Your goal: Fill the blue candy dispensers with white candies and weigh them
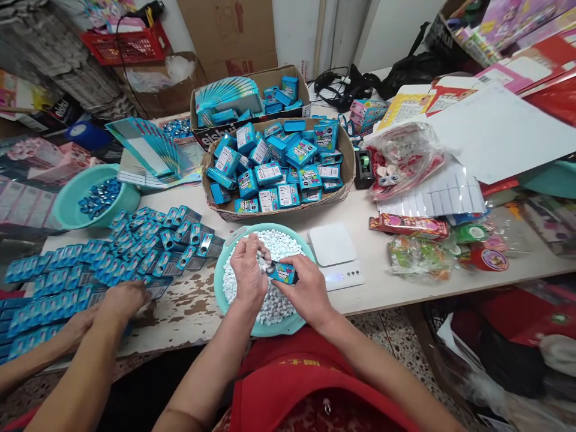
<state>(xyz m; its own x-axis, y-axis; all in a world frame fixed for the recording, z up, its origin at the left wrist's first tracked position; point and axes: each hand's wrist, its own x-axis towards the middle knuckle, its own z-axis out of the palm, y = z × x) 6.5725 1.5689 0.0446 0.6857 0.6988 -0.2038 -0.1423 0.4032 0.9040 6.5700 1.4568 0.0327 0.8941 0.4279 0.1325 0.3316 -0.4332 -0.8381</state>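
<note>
Over a turquoise basin (219,270) full of small white candies (278,240), both hands work close together. My left hand (248,270) is closed around some white candies, its fingers at the mouth of a small blue candy box. That box (284,273), printed "Caramelo Macizo", is tilted on its side in the grip of my right hand (308,291). The left fingertips partly hide the box's opening. To the right of the basin, a white kitchen scale (333,246) lies on the table.
A cardboard box (274,213) of blue candy boxes stands behind the basin. At left, a co-worker's hands (123,300) are among rows of blue boxes (135,240). A smaller turquoise bowl (63,204) holds blue wrapped pieces. Packaged sweets (409,226) lie at right.
</note>
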